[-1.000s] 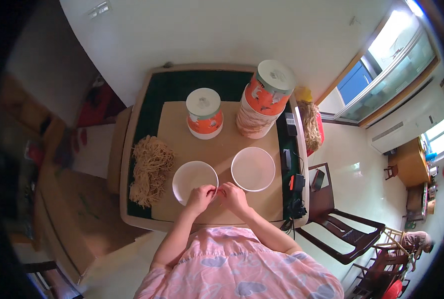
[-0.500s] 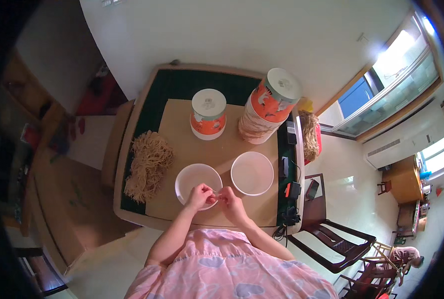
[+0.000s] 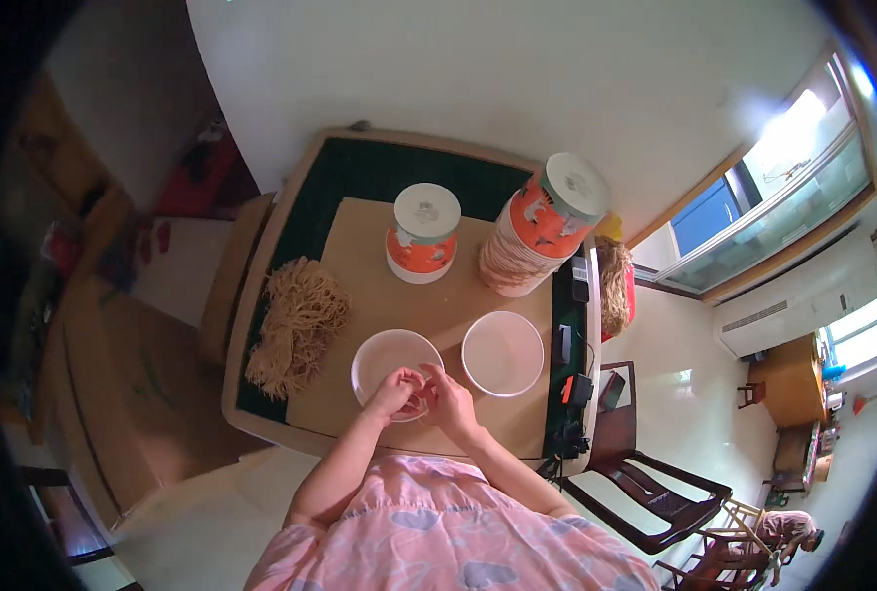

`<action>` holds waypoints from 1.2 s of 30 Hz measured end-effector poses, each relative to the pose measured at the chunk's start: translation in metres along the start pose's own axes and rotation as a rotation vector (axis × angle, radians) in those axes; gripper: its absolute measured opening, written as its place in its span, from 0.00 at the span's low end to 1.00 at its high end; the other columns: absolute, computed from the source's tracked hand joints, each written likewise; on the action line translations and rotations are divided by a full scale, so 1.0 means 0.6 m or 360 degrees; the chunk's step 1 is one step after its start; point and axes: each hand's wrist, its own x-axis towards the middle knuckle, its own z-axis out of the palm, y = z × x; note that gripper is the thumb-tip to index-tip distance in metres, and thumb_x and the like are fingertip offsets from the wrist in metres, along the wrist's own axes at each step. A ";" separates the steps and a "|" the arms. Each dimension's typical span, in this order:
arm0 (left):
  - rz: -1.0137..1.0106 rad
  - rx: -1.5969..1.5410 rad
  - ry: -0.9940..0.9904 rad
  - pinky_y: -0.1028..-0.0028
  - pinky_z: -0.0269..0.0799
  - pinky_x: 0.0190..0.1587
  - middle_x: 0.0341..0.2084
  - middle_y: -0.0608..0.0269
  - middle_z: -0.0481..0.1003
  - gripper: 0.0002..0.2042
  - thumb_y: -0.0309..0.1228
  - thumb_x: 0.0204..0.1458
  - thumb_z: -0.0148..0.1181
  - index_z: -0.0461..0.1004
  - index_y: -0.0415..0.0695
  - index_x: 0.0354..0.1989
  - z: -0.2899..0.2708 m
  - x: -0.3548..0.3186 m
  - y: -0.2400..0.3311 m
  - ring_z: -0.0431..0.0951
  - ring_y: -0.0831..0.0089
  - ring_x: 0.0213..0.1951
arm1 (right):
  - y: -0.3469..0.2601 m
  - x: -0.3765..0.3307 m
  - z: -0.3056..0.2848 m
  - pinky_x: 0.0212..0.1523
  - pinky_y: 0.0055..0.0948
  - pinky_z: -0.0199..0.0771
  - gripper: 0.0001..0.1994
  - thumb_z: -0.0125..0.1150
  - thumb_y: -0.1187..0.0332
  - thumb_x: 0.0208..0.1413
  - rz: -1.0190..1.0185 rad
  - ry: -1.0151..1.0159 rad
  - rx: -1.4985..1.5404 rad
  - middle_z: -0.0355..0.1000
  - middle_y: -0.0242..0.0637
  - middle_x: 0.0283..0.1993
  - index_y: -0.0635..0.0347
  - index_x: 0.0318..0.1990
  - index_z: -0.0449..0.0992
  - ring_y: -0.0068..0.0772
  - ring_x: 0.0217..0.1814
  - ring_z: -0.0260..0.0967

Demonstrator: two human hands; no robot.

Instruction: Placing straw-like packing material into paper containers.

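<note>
My left hand point(image 3: 397, 392) is curled over the near rim of a white paper tub point(image 3: 362, 366), its fingertips pinched together. Facing it, my right hand point(image 3: 450, 406) has its fingers bent in, the index finger raised a little. The two hands' fingertips meet or nearly meet; whatever lies between them is too small to make out. Right of them a second white tub point(image 3: 502, 355) stands with its mouth up. To the left lies a bundle of tan strands point(image 3: 298, 325). Beyond the hands stands an upside-down orange-printed tub point(image 3: 422, 246).
A tall leaning stack of upside-down tubs point(image 3: 540, 231) stands at the far right of the table. Cardboard point(image 3: 458, 300) covers the dark green top point(image 3: 355, 158). Black devices and cables point(image 3: 576, 392) line the right edge. A dark wooden chair point(image 3: 655, 492) is beside it. Farther right sits a person point(image 3: 788, 532).
My fingertips have shifted from a tight pinch between both hands, and my right index finger has lifted. The whole view has tilted slightly; the tubs and strands stay in place.
</note>
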 end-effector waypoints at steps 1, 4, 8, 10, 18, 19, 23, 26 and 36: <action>0.0001 -0.0007 0.0000 0.74 0.73 0.23 0.26 0.62 0.72 0.06 0.27 0.52 0.47 0.64 0.43 0.38 0.003 0.004 -0.007 0.74 0.73 0.24 | 0.000 0.000 0.001 0.32 0.35 0.72 0.22 0.54 0.77 0.43 0.0020 0.0019 0.0018 0.72 0.40 0.34 0.51 0.50 0.64 0.42 0.34 0.72; 0.0233 0.0057 0.0041 0.73 0.74 0.24 0.27 0.60 0.71 0.09 0.26 0.51 0.48 0.62 0.42 0.41 0.001 0.013 -0.027 0.74 0.72 0.25 | -0.006 -0.002 0.001 0.32 0.33 0.72 0.23 0.55 0.79 0.40 0.0007 0.0030 0.0055 0.71 0.41 0.31 0.54 0.49 0.65 0.41 0.32 0.71; 0.0128 -0.0164 0.0050 0.73 0.74 0.25 0.27 0.60 0.71 0.10 0.25 0.51 0.47 0.61 0.41 0.42 0.002 0.018 -0.017 0.75 0.71 0.25 | 0.012 -0.007 0.005 0.30 0.32 0.72 0.20 0.55 0.78 0.43 0.0054 0.0112 0.0117 0.71 0.40 0.30 0.55 0.48 0.65 0.39 0.30 0.71; 0.0001 -0.0286 0.0067 0.73 0.74 0.25 0.27 0.61 0.71 0.10 0.25 0.51 0.47 0.62 0.42 0.42 -0.001 0.019 -0.017 0.74 0.72 0.25 | 0.011 -0.007 0.000 0.30 0.31 0.72 0.19 0.54 0.78 0.44 0.0143 0.0109 0.0208 0.71 0.40 0.30 0.56 0.47 0.67 0.37 0.30 0.72; -0.0228 0.0008 -0.0090 0.83 0.50 0.12 0.22 0.66 0.71 0.10 0.33 0.53 0.50 0.74 0.40 0.29 0.003 0.009 0.001 0.64 0.83 0.14 | 0.029 -0.011 -0.010 0.30 0.27 0.74 0.07 0.56 0.77 0.47 0.0069 0.0190 0.0131 0.71 0.41 0.31 0.63 0.35 0.75 0.33 0.29 0.72; -0.0227 0.0008 -0.0092 0.83 0.50 0.12 0.22 0.66 0.71 0.10 0.33 0.53 0.50 0.74 0.40 0.29 0.001 0.013 -0.003 0.64 0.83 0.14 | 0.039 -0.013 -0.006 0.30 0.27 0.74 0.06 0.57 0.77 0.47 0.0128 0.0202 0.0222 0.70 0.40 0.30 0.63 0.34 0.75 0.33 0.29 0.71; -0.0272 -0.0077 -0.0212 0.83 0.48 0.11 0.17 0.68 0.69 0.12 0.35 0.53 0.52 0.75 0.40 0.27 0.001 0.014 -0.005 0.59 0.84 0.10 | 0.031 -0.022 -0.011 0.28 0.32 0.69 0.05 0.59 0.74 0.45 0.0065 0.0317 0.0213 0.67 0.40 0.26 0.59 0.32 0.74 0.38 0.27 0.68; -0.0375 -0.0121 -0.0211 0.84 0.47 0.11 0.14 0.72 0.65 0.11 0.36 0.52 0.53 0.73 0.43 0.25 0.003 0.013 0.003 0.56 0.86 0.10 | 0.030 -0.024 -0.012 0.27 0.26 0.71 0.04 0.60 0.75 0.45 0.0095 0.0200 0.0137 0.69 0.37 0.26 0.59 0.31 0.75 0.31 0.28 0.70; -0.0504 -0.0300 -0.0247 0.84 0.44 0.10 0.12 0.75 0.62 0.08 0.34 0.48 0.59 0.71 0.46 0.21 -0.004 0.029 -0.013 0.52 0.86 0.09 | 0.028 -0.031 -0.001 0.33 0.33 0.68 0.03 0.60 0.73 0.44 -0.0240 0.0214 -0.0104 0.67 0.38 0.28 0.59 0.28 0.75 0.41 0.31 0.65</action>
